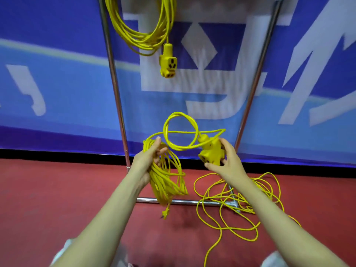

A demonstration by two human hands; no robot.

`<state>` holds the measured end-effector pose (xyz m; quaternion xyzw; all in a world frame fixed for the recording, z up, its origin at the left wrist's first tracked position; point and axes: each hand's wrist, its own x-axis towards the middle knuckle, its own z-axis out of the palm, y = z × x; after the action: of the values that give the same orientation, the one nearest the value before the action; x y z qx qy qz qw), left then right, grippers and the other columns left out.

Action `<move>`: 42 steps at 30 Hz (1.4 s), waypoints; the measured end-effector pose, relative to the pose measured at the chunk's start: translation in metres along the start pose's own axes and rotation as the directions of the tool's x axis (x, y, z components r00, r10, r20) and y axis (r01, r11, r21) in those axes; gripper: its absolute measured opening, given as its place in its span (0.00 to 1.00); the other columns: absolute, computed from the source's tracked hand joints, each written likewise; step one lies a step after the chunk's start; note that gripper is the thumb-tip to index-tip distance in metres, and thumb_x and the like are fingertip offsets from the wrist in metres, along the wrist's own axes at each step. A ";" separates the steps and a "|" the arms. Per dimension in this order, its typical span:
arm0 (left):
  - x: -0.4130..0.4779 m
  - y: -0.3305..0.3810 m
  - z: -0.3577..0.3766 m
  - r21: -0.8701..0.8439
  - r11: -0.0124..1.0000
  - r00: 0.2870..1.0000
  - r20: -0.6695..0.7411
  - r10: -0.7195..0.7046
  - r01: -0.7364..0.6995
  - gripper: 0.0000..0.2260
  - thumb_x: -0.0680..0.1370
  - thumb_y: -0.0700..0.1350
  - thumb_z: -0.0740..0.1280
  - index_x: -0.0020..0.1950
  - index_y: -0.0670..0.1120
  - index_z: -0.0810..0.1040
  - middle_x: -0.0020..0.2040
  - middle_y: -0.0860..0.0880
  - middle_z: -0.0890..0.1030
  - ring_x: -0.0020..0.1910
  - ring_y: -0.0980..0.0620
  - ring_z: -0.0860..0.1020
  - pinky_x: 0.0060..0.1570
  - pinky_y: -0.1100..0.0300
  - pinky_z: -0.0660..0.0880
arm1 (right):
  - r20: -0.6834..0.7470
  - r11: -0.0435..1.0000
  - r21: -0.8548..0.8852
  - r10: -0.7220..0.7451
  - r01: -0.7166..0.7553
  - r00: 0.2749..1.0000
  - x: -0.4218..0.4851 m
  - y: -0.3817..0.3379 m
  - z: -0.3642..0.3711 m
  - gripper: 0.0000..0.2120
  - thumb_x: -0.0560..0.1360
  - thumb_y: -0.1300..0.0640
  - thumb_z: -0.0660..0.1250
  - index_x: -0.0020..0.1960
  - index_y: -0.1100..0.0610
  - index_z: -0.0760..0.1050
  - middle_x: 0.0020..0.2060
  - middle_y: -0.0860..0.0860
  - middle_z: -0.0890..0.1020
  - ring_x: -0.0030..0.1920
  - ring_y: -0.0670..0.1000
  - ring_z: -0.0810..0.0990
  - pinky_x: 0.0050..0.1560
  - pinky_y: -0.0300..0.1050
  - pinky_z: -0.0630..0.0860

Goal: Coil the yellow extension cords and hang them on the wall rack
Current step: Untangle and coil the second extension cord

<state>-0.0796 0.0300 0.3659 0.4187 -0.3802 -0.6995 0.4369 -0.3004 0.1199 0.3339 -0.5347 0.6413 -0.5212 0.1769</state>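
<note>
a red floor (57,199) runs up to a blue banner (57,83) printed with large white shapes. a chrome rack (115,87) stands in front of the banner, its two uprights rising out of frame and its base bar lying on the floor. high between the rack's uprights, nearer the left one, a hung cord (142,29) drops in yellow coils from above the frame, its socket block (168,63) dangling below the loops. lower down, in front of the rack and between its uprights, the left hand (148,160) grips a yellow bundle (165,182) near its top, fingers and thumb wrapped round the gathered strands. the bundle hangs in long loops down to the level of the rack's base bar, and a small plug (164,213) dangles from its bottom end. from the top of the bundle a free length makes a round loop (180,132) in the air and runs to a yellow socket head (209,153). the right hand (229,160) holds it close to the rack's right upright, fingers curled round its far side and thumb beneath. at the right end of the rack's base bar a loose cord (240,205) lies on the floor in tangled yellow loops, crossing over the bar and trailing toward the viewer
</note>
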 end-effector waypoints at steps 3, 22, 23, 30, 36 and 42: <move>0.000 0.000 0.004 -0.043 0.999 0.998 0.051 -0.020 0.022 0.07 0.74 0.47 0.71 0.43 0.44 0.80 0.37 0.48 0.80 0.19 0.59 0.63 0.21 0.67 0.64 | -0.005 0.991 -0.130 -0.018 0.017 1.000 -0.004 0.004 0.006 0.42 0.57 0.52 0.74 0.68 0.58 0.65 0.59 0.52 0.71 0.58 0.51 0.73 0.59 0.52 0.74; -0.004 -0.018 0.021 -0.004 0.998 0.998 0.031 0.057 -0.057 0.09 0.73 0.39 0.72 0.50 0.40 0.76 0.30 0.46 0.70 0.19 0.58 0.64 0.20 0.68 0.64 | 0.131 0.991 0.133 -0.017 -0.001 0.991 0.005 -0.011 0.020 0.44 0.59 0.68 0.75 0.64 0.35 0.63 0.56 0.48 0.66 0.58 0.50 0.76 0.58 0.46 0.76; -0.005 -0.021 0.023 -0.014 0.999 0.998 0.029 0.047 -0.046 0.07 0.73 0.39 0.72 0.47 0.40 0.76 0.27 0.48 0.70 0.19 0.58 0.64 0.20 0.67 0.64 | 0.162 0.982 0.190 -0.017 -0.014 0.987 0.004 -0.015 0.022 0.44 0.61 0.73 0.74 0.66 0.40 0.62 0.54 0.47 0.68 0.55 0.44 0.78 0.53 0.39 0.77; 0.000 -0.029 0.025 -0.137 0.991 1.000 0.001 -0.015 0.015 0.06 0.73 0.40 0.72 0.41 0.41 0.77 0.21 0.50 0.70 0.20 0.54 0.68 0.24 0.64 0.69 | 0.299 0.872 0.446 0.065 -0.199 0.952 0.000 -0.024 0.024 0.33 0.61 0.74 0.73 0.57 0.54 0.63 0.58 0.56 0.76 0.51 0.46 0.80 0.46 0.36 0.77; 0.004 -0.033 0.026 -0.163 0.980 0.988 -0.120 0.097 -0.116 0.09 0.72 0.38 0.74 0.38 0.42 0.74 0.23 0.49 0.70 0.21 0.54 0.68 0.27 0.62 0.69 | 0.551 0.493 0.722 0.015 -0.485 0.834 -0.007 -0.031 0.020 0.33 0.64 0.61 0.75 0.67 0.61 0.68 0.57 0.61 0.79 0.50 0.56 0.81 0.51 0.48 0.78; 0.003 -0.040 0.033 0.065 0.969 0.962 -0.115 0.246 -0.240 0.10 0.71 0.40 0.75 0.37 0.45 0.73 0.28 0.48 0.71 0.25 0.53 0.66 0.31 0.58 0.66 | 0.427 0.522 0.636 0.376 -0.569 0.822 -0.001 -0.036 0.034 0.11 0.75 0.50 0.64 0.44 0.52 0.85 0.39 0.53 0.83 0.36 0.50 0.78 0.40 0.43 0.76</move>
<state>-0.1219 0.0460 0.3415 0.4217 -0.4189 -0.6039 0.5310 -0.2554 0.1085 0.3512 -0.2771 0.4681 -0.5985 0.5881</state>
